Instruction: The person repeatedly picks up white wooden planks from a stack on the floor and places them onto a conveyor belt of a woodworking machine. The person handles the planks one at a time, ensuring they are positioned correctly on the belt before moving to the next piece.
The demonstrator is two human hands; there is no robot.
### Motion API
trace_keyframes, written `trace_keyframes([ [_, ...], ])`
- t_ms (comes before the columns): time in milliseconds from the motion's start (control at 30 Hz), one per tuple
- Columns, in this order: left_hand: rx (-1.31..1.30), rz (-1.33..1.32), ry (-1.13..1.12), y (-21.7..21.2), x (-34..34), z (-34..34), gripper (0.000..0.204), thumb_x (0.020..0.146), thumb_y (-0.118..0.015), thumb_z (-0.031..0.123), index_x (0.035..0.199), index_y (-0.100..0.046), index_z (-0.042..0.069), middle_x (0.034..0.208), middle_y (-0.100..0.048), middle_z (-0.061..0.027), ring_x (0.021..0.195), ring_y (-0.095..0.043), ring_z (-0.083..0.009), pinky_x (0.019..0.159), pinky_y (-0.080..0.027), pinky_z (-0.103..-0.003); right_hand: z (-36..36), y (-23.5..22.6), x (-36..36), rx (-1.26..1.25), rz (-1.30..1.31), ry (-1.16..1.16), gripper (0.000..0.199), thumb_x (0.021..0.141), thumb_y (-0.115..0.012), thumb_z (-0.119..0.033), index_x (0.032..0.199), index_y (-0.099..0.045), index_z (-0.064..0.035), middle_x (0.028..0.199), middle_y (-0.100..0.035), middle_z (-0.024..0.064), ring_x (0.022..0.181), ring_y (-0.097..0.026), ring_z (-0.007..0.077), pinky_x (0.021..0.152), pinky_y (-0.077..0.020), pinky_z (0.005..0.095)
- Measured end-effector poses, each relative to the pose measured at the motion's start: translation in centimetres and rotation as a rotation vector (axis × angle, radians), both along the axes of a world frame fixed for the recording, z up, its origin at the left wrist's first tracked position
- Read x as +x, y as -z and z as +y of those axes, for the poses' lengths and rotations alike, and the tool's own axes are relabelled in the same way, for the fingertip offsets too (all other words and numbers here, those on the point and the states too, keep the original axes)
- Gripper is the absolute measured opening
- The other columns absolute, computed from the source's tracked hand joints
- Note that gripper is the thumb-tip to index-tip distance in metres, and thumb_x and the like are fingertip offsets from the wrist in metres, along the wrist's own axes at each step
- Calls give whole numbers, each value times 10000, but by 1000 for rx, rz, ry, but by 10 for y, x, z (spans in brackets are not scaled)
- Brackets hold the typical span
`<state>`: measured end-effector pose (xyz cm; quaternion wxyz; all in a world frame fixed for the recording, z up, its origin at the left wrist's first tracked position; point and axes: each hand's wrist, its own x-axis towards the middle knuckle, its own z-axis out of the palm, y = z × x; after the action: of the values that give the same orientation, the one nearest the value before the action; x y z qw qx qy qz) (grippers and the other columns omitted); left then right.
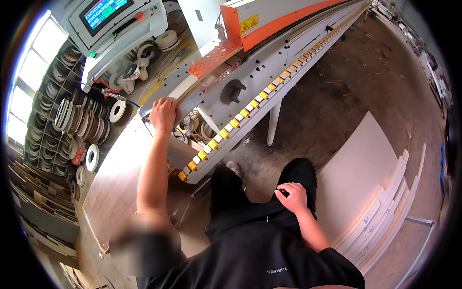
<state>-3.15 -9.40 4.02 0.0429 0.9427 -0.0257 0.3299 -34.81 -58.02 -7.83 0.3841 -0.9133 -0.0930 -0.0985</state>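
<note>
Fingers of the left hand [163,113] curl over the near end of a pale panel [185,89] lying at the infeed of the edge-banding machine [269,53], seemingly steadying it. The right hand [292,196] rests loosely closed on the thigh, holding nothing. Stacked white boards [365,192] lean at the right; tape rolls [77,120] fill shelves at the left.

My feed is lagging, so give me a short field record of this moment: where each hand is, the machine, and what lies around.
left hand: left hand rests on the infeed end of the long white and orange edge-banding machine, grip closed on nothing visible
right hand: right hand lies on the black trouser thigh, fingers curled, empty as far as visible
conveyor: row of yellow and white track pads along the machine
right side: stack of white flat panels on the floor
left side: racks of coiled edge-band rolls
</note>
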Motion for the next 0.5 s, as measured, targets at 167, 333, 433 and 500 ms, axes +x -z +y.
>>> trace_keyframes([
  [167, -54, -20, 55, 7, 32, -22, 200, 1009, -711, 303, 1124, -832, 192, 1206, -802, 14, 1139, -711, -283, 968, -586, -409, 0, -2, -4, 29, -26, -1, 153, 896, -876, -244, 921, -800, -114, 928, -813, 12, 855, -771, 217, 826, -576, 373],
  [333, -12, -17, 75, 18, 44, -28, 215, 1017, -683, 303, 1161, -799, 194, 1286, -784, 21, 1186, -697, -299, 1019, -559, -455, -22, -17, -22, 144, -47, 203, 139, 901, -873, -161, 1000, -820, -79, 960, -825, 76, 910, -788, 267, 894, -602, 390],
  [433, 20, 3, 66, 28, 53, -28, 180, 995, -677, 279, 1100, -796, 195, 1225, -795, -28, 1135, -723, -332, 972, -576, -478, -71, -11, -52, 65, -23, 481, 163, 913, -868, -184, 1042, -822, -96, 1038, -824, 90, 1003, -773, 301, 934, -604, 428],
  [500, 132, 76, -153, 52, 63, 107, 152, 947, -672, 272, 956, -796, 185, 1026, -801, -106, 961, -760, -388, 812, -608, -520, -95, 11, -55, -34, -52, 591, 193, 932, -856, -221, 1087, -820, -113, 1116, -816, 95, 1096, -750, 326, 980, -595, 468],
])
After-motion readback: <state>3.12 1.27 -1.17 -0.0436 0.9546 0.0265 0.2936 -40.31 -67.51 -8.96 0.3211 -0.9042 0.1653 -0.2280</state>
